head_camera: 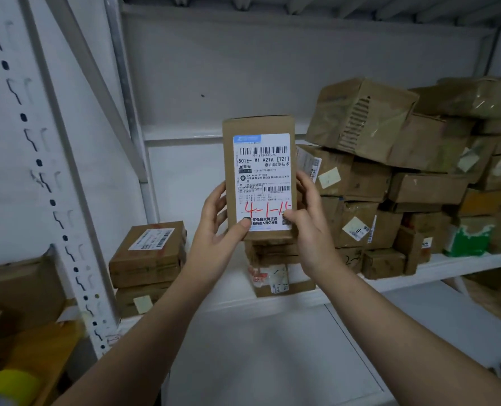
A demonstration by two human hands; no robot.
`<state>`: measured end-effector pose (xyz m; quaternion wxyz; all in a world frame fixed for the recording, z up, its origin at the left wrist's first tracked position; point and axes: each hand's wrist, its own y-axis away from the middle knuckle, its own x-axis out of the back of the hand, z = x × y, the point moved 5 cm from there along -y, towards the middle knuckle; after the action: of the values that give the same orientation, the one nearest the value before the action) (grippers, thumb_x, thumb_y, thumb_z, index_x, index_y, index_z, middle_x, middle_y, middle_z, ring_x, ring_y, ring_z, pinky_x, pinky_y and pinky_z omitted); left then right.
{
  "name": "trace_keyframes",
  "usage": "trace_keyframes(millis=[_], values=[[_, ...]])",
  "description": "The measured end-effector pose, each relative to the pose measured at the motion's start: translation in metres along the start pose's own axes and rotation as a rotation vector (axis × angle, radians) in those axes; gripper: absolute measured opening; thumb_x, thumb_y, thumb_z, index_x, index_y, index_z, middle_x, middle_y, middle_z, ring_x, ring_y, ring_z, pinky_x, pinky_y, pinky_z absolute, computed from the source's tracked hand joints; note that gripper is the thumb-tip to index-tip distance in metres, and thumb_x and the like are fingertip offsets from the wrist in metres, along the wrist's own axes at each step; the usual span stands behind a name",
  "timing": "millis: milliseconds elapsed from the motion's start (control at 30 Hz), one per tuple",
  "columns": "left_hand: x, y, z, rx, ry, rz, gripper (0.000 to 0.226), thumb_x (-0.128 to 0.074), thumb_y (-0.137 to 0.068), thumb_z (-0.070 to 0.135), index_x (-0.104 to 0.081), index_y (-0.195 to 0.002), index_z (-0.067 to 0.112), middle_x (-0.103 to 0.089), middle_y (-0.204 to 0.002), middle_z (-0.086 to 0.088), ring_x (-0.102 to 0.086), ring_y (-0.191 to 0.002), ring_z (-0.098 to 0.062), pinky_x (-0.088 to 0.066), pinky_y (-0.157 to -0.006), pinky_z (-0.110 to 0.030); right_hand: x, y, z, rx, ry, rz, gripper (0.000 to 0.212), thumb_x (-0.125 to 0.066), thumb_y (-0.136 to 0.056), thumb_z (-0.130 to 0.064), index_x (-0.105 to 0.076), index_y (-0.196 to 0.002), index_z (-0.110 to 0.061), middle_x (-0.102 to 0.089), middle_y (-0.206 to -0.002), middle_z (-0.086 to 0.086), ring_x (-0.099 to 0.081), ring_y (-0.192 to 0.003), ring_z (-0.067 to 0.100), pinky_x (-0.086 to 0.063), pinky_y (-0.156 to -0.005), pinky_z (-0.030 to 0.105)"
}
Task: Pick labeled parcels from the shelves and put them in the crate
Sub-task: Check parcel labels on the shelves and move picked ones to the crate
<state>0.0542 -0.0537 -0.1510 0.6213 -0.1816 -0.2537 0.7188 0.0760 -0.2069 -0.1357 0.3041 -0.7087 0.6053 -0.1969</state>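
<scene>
- In the head view, the left hand is gripping the lower left edge of a tall brown cardboard parcel, thumb on the front and fingers curled behind.
- The right hand is gripping the lower right edge the same way, its thumb pressing on the white shipping label beside the red handwritten number.
- The parcel is being held upright in the air, label facing the camera, in front of the white metal shelf and just above a short pile of brown boxes.
- A heap of taped cardboard boxes is sitting to the right, and a small stack of flat boxes to the left.
- Judging the step: the label is being checked, so the thumbs should be sliding clear of the number and barcode.
- No crate is showing here; carrying the parcel level in both hands looks safest.
</scene>
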Motion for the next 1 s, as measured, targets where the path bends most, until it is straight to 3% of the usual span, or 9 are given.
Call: trace_keyframes(millis=[167, 300, 400, 500, 600, 700, 767, 900, 1000], values=[[0.009, 0.006, -0.003, 0.012, -0.021, 0.020, 0.058, -0.059, -0.092, 0.022, -0.033, -0.131, 0.056, -0.048, -0.137, 0.018, -0.045, -0.127, -0.003, -0.046, -0.102, -0.039, -0.008, 0.000, 0.006, -0.009, 0.006, -0.016, 0.059, -0.045, -0.078, -0.011, -0.040, -0.127, -0.043, -0.050, -0.129, -0.021, -0.050, -0.121, 0.001, -0.048, -0.098, 0.031], [0.028, 0.015, -0.005, -0.016, -0.122, 0.083, 0.067, -0.060, -0.091, 0.025, -0.025, -0.143, 0.048, -0.035, -0.134, 0.011, -0.043, -0.126, -0.004, -0.044, -0.103, -0.031, -0.026, 0.008, 0.014, 0.028, -0.040, -0.003, 0.052, -0.046, -0.080, -0.005, -0.034, -0.127, -0.025, -0.051, -0.126, -0.010, -0.052, -0.115, -0.004, -0.047, -0.094, 0.023], [0.046, 0.022, -0.009, 0.004, -0.227, 0.063, 0.081, -0.066, -0.087, 0.027, -0.014, -0.147, 0.046, -0.028, -0.132, 0.012, -0.037, -0.121, 0.012, -0.036, -0.104, -0.015, -0.049, 0.013, 0.023, 0.043, -0.084, -0.027, 0.045, -0.047, -0.084, -0.004, -0.035, -0.120, -0.028, -0.051, -0.128, -0.002, -0.054, -0.119, 0.009, -0.049, -0.096, 0.032], [0.069, 0.028, -0.012, 0.017, -0.403, 0.057, 0.099, -0.073, -0.080, 0.027, -0.004, -0.149, 0.041, -0.029, -0.134, 0.021, -0.032, -0.120, 0.018, -0.027, -0.103, -0.014, -0.074, 0.014, 0.029, 0.027, -0.109, -0.078, 0.040, -0.050, -0.088, -0.005, -0.037, -0.119, -0.028, -0.052, -0.128, -0.001, -0.053, -0.121, 0.013, -0.049, -0.094, 0.027], [0.094, 0.032, -0.011, 0.022, -0.456, 0.097, 0.098, -0.074, -0.079, 0.022, -0.003, -0.138, 0.051, -0.031, -0.118, 0.044, -0.037, -0.109, 0.028, -0.036, -0.089, -0.003, -0.096, 0.010, 0.036, -0.014, -0.100, -0.123, 0.040, -0.052, -0.094, -0.004, -0.038, -0.121, -0.031, -0.050, -0.131, -0.001, -0.051, -0.125, 0.014, -0.049, -0.095, 0.025], [0.115, 0.033, 0.000, -0.067, -0.679, 0.128, 0.075, -0.067, -0.085, 0.026, -0.018, -0.131, 0.060, -0.037, -0.131, 0.028, -0.050, -0.116, 0.003, -0.048, -0.094, -0.025, -0.117, 0.005, 0.044, -0.098, -0.092, -0.188, 0.045, -0.051, -0.097, -0.008, -0.036, -0.130, -0.035, -0.050, -0.129, -0.013, -0.050, -0.124, 0.008, -0.050, -0.090, 0.019], [0.125, 0.029, 0.006, -0.111, -0.911, 0.133, 0.059, -0.059, -0.090, 0.029, -0.031, -0.140, 0.043, -0.027, -0.147, 0.007, -0.053, -0.117, -0.016, -0.050, -0.094, -0.034, -0.131, 0.003, 0.050, -0.158, -0.100, -0.234, 0.051, -0.053, -0.096, -0.008, -0.034, -0.136, -0.032, -0.051, -0.126, -0.019, -0.050, -0.119, -0.001, -0.047, -0.085, 0.011], [0.138, 0.017, 0.013, -0.111, -1.190, 0.153, 0.047, -0.052, -0.095, 0.025, -0.040, -0.141, 0.022, -0.024, -0.151, -0.006, -0.054, -0.111, -0.021, -0.051, -0.085, -0.034, -0.155, -0.003, 0.061, -0.249, -0.097, -0.263, 0.055, -0.054, -0.097, -0.015, -0.030, -0.144, -0.028, -0.054, -0.127, -0.012, -0.053, -0.113, -0.005, -0.046, -0.081, 0.007], [0.147, 0.009, 0.014, -0.214, -1.372, 0.152, 0.045, -0.061, -0.089, 0.018, -0.050, -0.132, 0.011, -0.045, -0.138, -0.016, -0.058, -0.101, -0.033, -0.053, -0.074, -0.043, -0.168, -0.009, 0.068, -0.233, -0.088, -0.215, 0.048, -0.054, -0.097, -0.016, -0.034, -0.139, -0.027, -0.053, -0.119, -0.017, -0.055, -0.095, -0.020, -0.048, -0.081, 0.009]])
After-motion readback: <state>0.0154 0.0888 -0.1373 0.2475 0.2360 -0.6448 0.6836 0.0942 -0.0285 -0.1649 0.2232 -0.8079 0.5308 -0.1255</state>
